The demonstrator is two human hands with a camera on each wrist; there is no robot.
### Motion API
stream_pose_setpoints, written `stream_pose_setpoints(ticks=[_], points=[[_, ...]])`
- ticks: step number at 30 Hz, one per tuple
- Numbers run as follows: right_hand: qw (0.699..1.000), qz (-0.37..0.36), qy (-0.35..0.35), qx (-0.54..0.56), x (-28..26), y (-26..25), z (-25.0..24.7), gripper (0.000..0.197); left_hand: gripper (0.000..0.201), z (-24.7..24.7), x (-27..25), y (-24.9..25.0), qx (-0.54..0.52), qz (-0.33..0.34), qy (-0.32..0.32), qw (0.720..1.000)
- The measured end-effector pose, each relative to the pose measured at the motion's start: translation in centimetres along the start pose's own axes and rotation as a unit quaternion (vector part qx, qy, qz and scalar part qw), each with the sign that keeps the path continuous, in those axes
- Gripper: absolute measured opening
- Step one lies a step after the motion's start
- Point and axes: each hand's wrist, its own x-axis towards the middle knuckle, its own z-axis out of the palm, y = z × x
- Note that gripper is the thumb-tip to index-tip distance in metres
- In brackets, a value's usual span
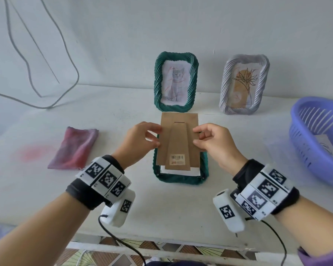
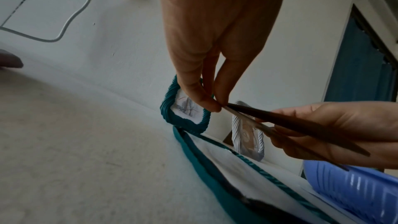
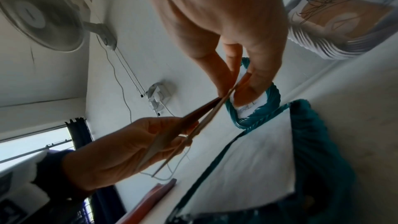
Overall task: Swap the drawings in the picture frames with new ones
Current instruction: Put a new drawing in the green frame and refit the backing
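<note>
**Cardboard backing lifted clear of a green frame**

A person's left hand (image 1: 141, 140) and right hand (image 1: 212, 143) each pinched a side edge of a brown cardboard backing board (image 1: 178, 143), thumb and fingertips closed on the card from opposite sides. The board ran lengthwise away from the person, its barcode label at the near end and the slot for its folded stand at the far end. The wrist views showed it raised off the surface, with the stand flap parted slightly from the board between the two grips.

Directly beneath the grips lay a green frame (image 1: 205, 166), face down, its long axis in line with the board; a white sheet (image 1: 194, 172) showed in its opening just nearer than the board's label end. Beyond the hands, an upright green frame with a cat drawing (image 1: 176, 81) and, to the right of it, a grey frame with a plant drawing (image 1: 243, 84) stood against the wall. A pink cloth (image 1: 75, 147) lay left of the left hand, and a purple basket (image 1: 304, 144) right of the right hand.
</note>
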Motion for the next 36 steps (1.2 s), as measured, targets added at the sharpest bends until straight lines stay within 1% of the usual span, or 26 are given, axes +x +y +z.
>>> stream_pose_setpoints(ticks=[6, 13, 22, 32, 36], points=[[0.995, 0.013, -0.013, -0.099, 0.3, 0.9, 0.2, 0.026, 0.039, 1.0, 0.4, -1.2, 0.019, -0.011, -0.035, 0.999], [0.988, 0.033, -0.028, -0.145, 0.5, 1.3, 0.1, 0.029, 0.041, 1.4, 0.8, -1.4, 0.049, -0.026, -0.062, 0.996], [0.986, 0.046, -0.038, -0.157, 0.9, 1.7, 0.2, 0.027, 0.043, 1.5, 0.8, -1.4, 0.079, -0.036, -0.08, 0.993], [0.982, 0.034, -0.043, -0.183, 1.1, 1.8, 0.1, 0.024, 0.04, 1.6, 0.9, -1.5, 0.092, -0.034, -0.077, 0.992], [0.983, 0.04, -0.04, -0.174, 1.1, 1.8, 0.2, 0.022, 0.04, 1.6, 0.9, -1.5, 0.087, -0.033, -0.072, 0.993]])
